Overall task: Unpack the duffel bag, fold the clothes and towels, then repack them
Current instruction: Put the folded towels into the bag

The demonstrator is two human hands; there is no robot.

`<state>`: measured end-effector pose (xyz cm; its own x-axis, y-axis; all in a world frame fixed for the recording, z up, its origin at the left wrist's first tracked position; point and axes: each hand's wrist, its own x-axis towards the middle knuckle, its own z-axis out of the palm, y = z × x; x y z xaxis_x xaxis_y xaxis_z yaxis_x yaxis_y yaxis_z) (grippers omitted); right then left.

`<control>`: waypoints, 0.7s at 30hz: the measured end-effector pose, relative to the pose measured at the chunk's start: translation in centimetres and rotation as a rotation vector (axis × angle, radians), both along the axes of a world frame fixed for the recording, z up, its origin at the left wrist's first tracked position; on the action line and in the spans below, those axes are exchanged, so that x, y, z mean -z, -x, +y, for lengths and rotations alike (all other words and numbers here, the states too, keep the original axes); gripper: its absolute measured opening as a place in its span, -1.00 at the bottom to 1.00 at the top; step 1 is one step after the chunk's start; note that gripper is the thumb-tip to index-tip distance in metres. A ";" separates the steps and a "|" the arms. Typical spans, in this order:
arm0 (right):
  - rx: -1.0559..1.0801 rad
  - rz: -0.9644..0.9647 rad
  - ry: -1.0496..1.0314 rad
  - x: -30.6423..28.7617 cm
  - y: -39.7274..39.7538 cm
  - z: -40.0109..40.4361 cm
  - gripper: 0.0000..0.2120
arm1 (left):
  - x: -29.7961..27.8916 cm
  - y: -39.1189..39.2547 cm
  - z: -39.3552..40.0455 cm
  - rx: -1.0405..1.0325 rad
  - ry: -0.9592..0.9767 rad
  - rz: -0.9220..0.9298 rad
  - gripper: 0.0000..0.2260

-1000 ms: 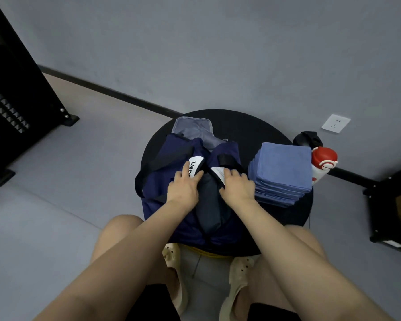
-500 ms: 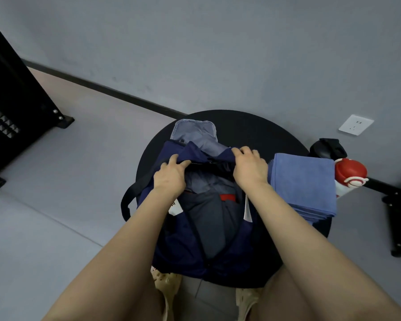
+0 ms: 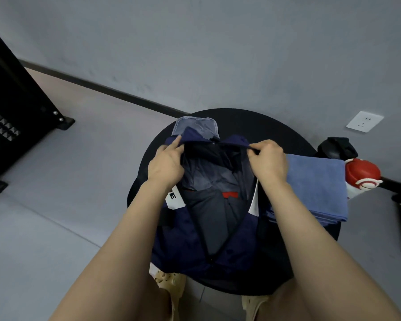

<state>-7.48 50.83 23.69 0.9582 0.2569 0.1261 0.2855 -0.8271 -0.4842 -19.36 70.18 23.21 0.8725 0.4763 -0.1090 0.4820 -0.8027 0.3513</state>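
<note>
Both hands grip the far rim of the navy duffel bag (image 3: 195,249), spreading its unzipped mouth. The left hand (image 3: 166,166) has its fingers curled over the left side of the opening, index finger stretched along the fabric; the right hand (image 3: 267,161) pinches the right side of the rim between thumb and curled fingers. The bag lies on a round black table (image 3: 264,126), running from the near edge toward the far edge, with dark grey clothes (image 3: 214,205) bearing a small red patch packed inside. A pale grey cloth (image 3: 196,126) shows beyond the bag's far end. A stack of folded blue towels (image 3: 315,184) sits at the table's right edge, touching the bag. Past that edge stand a red-and-white bottle (image 3: 361,177) and a black object (image 3: 337,148), near a wall socket (image 3: 365,121).

The risk from here appears to be at the right: pulling the opening wider, or dragging clothes out sideways, could shove the towel stack off the table's edge and undo its folds. The bag itself overhangs the near edge and could slide toward the person's knees.
</note>
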 end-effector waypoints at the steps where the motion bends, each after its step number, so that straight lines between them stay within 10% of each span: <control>1: 0.007 -0.009 -0.012 -0.4 -0.1 0.0 -0.76 | -0.2 -0.2 0.1 -0.004 0.001 -0.048 -0.42; 7: 0.043 -0.054 -0.052 -2.4 -0.5 -0.6 -0.76 | -1.5 -0.6 0.2 0.039 0.046 -0.276 -0.33; 21: -0.176 0.320 0.202 -0.1 1.9 -1.1 -0.47 | 1.4 0.5 0.7 -0.099 0.081 -0.089 -0.33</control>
